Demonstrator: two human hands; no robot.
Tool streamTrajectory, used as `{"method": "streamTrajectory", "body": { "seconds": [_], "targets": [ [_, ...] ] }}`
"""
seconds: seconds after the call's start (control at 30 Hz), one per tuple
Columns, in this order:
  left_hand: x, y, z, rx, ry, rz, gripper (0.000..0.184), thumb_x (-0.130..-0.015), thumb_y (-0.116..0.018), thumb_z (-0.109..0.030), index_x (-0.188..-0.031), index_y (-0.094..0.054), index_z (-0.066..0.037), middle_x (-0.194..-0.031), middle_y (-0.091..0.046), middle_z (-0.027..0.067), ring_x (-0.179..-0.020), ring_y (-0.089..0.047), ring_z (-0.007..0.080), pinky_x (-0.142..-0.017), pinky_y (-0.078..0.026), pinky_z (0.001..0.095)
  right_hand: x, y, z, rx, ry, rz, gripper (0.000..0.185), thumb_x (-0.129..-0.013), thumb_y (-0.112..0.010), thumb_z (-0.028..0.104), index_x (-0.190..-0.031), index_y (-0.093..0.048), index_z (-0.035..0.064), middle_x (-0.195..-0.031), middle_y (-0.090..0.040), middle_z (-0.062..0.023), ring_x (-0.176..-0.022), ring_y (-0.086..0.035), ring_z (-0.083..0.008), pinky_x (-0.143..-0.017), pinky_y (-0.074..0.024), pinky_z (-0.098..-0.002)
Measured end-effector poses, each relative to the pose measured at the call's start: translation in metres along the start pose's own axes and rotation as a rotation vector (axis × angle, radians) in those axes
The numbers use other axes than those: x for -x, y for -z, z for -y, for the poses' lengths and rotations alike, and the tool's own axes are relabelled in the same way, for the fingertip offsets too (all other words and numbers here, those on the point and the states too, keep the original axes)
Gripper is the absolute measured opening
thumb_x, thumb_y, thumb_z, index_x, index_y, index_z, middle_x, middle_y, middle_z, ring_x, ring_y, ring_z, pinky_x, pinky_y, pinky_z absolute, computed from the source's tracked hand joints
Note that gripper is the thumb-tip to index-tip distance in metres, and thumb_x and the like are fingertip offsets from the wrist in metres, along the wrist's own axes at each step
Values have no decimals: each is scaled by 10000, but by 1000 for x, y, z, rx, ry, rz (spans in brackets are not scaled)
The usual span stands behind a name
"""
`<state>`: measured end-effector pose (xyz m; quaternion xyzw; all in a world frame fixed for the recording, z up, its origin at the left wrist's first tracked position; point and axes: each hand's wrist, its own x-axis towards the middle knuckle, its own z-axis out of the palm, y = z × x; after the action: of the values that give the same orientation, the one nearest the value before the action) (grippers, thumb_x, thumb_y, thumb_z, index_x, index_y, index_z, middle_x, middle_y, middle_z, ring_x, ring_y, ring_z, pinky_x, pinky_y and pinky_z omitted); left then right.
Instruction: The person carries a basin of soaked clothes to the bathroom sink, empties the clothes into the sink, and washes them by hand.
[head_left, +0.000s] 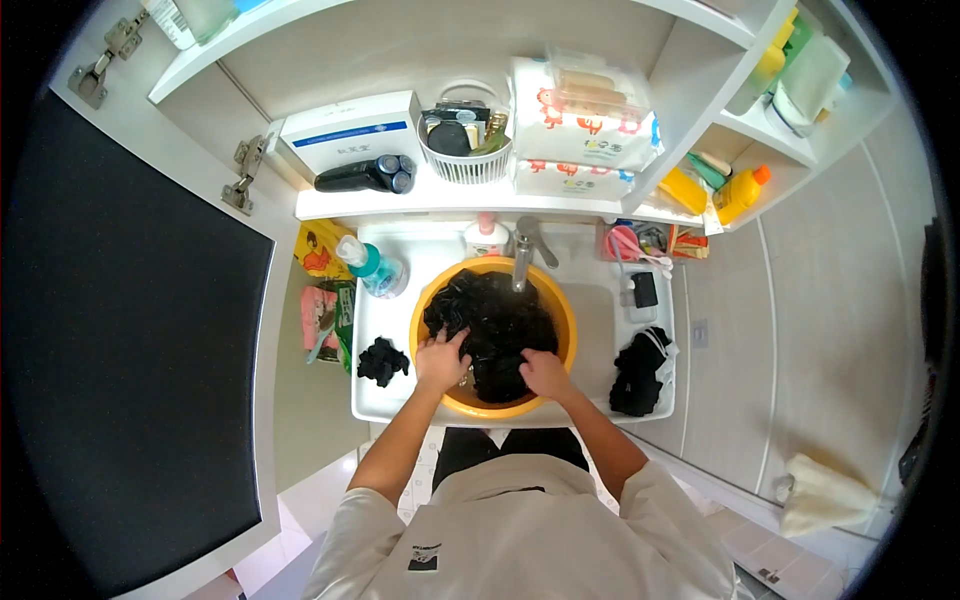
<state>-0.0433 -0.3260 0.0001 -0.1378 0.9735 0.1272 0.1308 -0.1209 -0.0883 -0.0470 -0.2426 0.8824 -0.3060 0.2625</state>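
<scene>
A yellow basin point(570, 325) sits in the white sink, holding dark wet black cloth point(500, 315) in water. My left hand point(441, 360) reaches over the basin's near left side, its fingers spread and lying on the cloth. On the near right side, my right hand point(543, 373) has its fingers curled in at the cloth's edge, with the fingertips partly hidden. Above the basin's far rim stands a metal faucet point(522, 262). The kind of garment in the water cannot be made out.
Black bundles lie on the sink counter, a small one point(383, 362) at left and a larger one point(640, 372) at right. A teal pump bottle point(378, 272) and a pink-capped bottle point(486, 238) stand behind. An open mirrored cabinet door point(140, 340) flanks the left; a loaded shelf point(450, 203) overhangs the back.
</scene>
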Motion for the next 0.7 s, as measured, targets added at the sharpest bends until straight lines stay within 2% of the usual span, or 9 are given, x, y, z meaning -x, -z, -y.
{"method": "streamTrajectory", "body": {
  "seconds": [0.03, 0.07, 0.17, 0.2, 0.3, 0.4, 0.57, 0.7],
  "targets": [
    [0, 1, 0, -3, 3, 7, 580, -835, -656, -384, -1399, -548, -295, -1420, -531, 193, -1135, -615, 379, -1027, -437, 447, 2, 8, 0, -155, 10, -58, 377, -880, -547, 216, -1149, -668, -19, -1062, -698, -237, -1028, -630, -458, -934, -485, -513],
    [1, 0, -1, -6, 7, 14, 569, -844, -648, -368, -1399, -548, -294, -1422, -526, 193, -1134, -612, 379, -1028, -435, 449, 2, 18, -3, -257, -61, -21, 440, -890, -519, 194, -1247, -609, -48, -1143, -664, -281, -1103, -601, -469, -1001, -462, -473],
    [1, -5, 1, -10, 5, -18, 551, -859, -637, -342, -1399, -548, -281, -1445, -499, 193, -1153, -595, 379, -1028, -428, 452, 7, 37, -1, -441, -147, -201, 432, -911, -519, 186, -1255, -599, -63, -1212, -639, -280, -1155, -593, -430, -1017, -451, -447],
    [1, -5, 2, -15, 8, -1, 551, -860, -635, -342, -1400, -548, -277, -1450, -494, 193, -1162, -590, 380, -1031, -425, 452, 3, 42, 2, -542, -214, -225, 414, -941, -501, 162, -1276, -587, -65, -1259, -634, -230, -1183, -590, -353, -1029, -436, -396],
    [-2, -8, 4, -43, 4, 43, 551, -864, -631, -342, -1402, -546, -261, -1461, -482, 192, -1184, -577, 383, -1037, -417, 451, 6, 66, 18, -864, -222, -304, 412, -960, -479, 138, -1319, -563, -47, -1239, -639, -153, -1147, -587, -257, -1013, -433, -345],
    [-3, -11, 7, -74, -2, 94, 550, -880, -615, -337, -1414, -537, -235, -1486, -459, 190, -1204, -567, 372, -1048, -401, 449, -1, 78, 24, -1102, -186, -243, 421, -958, -465, 99, -1350, -542, -32, -1196, -633, -100, -1089, -577, -192, -978, -443, -307],
    [-6, -8, 8, -111, 11, 194, 528, -924, -551, -303, -1440, -514, -201, -1530, -412, 191, -1246, -544, 354, -1073, -371, 445, 2, 92, 55, -1185, -135, -194, 432, -955, -457, 81, -1368, -530, -21, -1185, -626, -77, -1037, -587, -162, -930, -467, -287],
    [-9, -29, 18, -114, 9, 164, 467, -946, -504, -270, -1400, -569, -184, -1546, -389, 196, -1288, -508, 372, -1101, -339, 445, 5, 115, 85, -1213, -81, -202, 445, -950, -449, 65, -1384, -523, -4, -1175, -634, -79, -999, -603, -154, -908, -488, -285]
  ]
}}
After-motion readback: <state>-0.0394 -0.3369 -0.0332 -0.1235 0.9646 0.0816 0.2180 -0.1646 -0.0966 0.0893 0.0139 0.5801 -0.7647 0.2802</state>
